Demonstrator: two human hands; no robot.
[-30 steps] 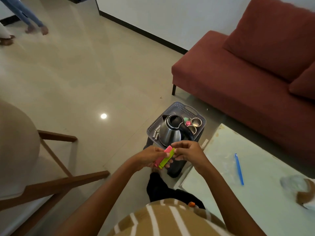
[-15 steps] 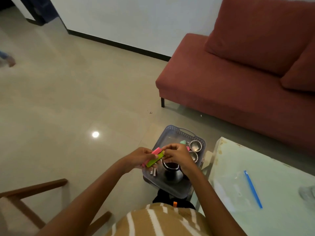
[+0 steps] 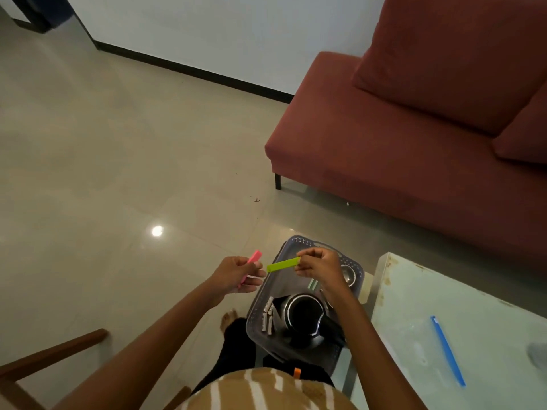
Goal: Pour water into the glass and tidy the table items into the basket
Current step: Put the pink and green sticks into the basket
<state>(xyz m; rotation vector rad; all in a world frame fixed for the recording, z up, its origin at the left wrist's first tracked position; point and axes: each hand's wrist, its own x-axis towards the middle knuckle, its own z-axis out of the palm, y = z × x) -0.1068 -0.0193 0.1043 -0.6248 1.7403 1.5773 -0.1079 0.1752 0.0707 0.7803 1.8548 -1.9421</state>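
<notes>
Blue clip (image 3: 448, 350) lies on the table (image 3: 488, 306) by me, so tidying isn't finished. Kettle (image 3: 302, 316) sits in the basket (image 3: 257, 309). Beyond it, I've just split the pair: left hand (image 3: 236, 273) grips the pink clip (image 3: 253, 261), right hand (image 3: 319, 266) pinches the green clip (image 3: 283, 264) over the basket, ready to drop in.

Kettle (image 3: 305, 318) in basket (image 3: 257, 303); basket left of table (image 3: 479, 315); sofa (image 3: 414, 173) behind both.

Pink clip (image 3: 255, 258) is held beside grey basket (image 3: 260, 303), green clip (image 3: 282, 265) over it; kettle (image 3: 302, 316) is seated inside.
</notes>
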